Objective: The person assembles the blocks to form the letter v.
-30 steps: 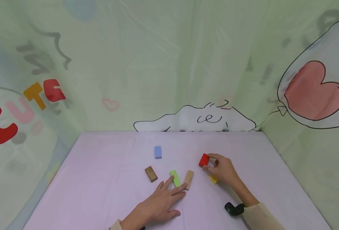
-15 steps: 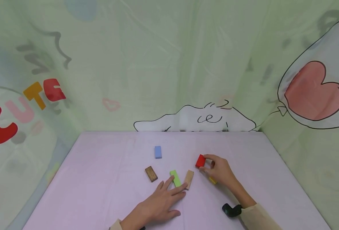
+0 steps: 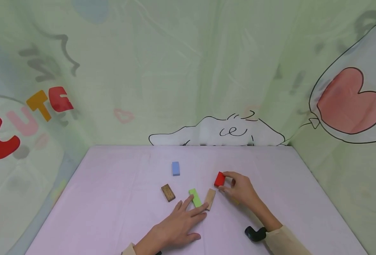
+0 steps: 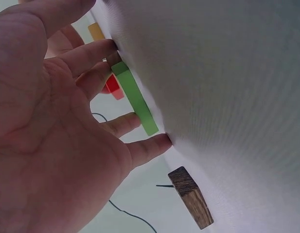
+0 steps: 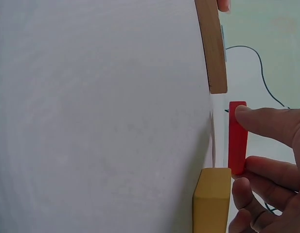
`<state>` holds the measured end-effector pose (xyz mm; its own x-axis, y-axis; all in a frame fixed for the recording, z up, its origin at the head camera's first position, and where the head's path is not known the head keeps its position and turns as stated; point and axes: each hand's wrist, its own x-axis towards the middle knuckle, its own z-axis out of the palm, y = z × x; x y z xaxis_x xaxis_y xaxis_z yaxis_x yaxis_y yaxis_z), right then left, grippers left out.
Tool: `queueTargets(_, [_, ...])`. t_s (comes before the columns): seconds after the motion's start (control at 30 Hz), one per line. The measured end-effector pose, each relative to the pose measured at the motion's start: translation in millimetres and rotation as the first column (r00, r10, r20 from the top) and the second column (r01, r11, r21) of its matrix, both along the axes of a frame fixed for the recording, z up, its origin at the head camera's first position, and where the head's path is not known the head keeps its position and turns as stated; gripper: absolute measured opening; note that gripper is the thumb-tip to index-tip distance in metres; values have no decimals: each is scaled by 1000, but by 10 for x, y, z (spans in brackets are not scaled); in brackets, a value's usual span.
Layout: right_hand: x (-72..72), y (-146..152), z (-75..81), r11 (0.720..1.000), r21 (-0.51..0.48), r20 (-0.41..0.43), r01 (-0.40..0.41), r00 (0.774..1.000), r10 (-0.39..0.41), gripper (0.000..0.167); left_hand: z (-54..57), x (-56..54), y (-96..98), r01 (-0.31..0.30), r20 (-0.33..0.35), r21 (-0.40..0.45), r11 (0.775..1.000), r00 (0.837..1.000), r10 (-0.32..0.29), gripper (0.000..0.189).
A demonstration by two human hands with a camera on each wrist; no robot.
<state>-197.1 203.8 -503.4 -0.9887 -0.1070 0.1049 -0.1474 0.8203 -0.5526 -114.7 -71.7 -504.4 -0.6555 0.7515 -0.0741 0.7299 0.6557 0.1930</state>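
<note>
My right hand (image 3: pixel 240 187) pinches a red block (image 3: pixel 219 179) between thumb and fingers. A narrow strip separates that block from the table surface in the right wrist view. Partly covered by the same hand is a yellow block (image 5: pixel 211 201). My left hand (image 3: pixel 181 225) lies palm down with fingers spread, fingertips at a green block (image 3: pixel 195 198) and at the near end of a tan wooden block (image 3: pixel 210 199). Those two blocks stand close together, slanting apart toward the near and far sides. The red block is just beyond and right of the tan one.
A dark brown wooden block (image 3: pixel 168 193) lies left of the green one. Farther back is a blue block (image 3: pixel 175 169). The table wears a pale cloth (image 3: pixel 117 198). Printed curtains (image 3: pixel 162 71) close in the back and both sides.
My right hand has carried the red block a short way left, toward the tan block, now covering more of the yellow block. The left hand has stayed in place.
</note>
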Motion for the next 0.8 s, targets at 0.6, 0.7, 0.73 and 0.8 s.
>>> queueTargets(0.6, [28,-81,-21,1000,0,-5,-29,1000,29,56,24,6,9,-7,20,-8,1000,1000,7,64])
queueTargets(0.7, [31,-94,-14,999,-2,-9,-38,999,38,55,32,11,10,-10,23,-9,1000,1000,10,64])
queueTargets(0.73, [33,-98,-11,999,-3,-7,-39,999,39,55,29,10,10,-10,22,-9,1000,1000,10,64])
queueTargets(0.8, [35,-104,-8,999,-5,-7,-40,999,40,55,21,7,9,-11,19,-9,1000,1000,11,64])
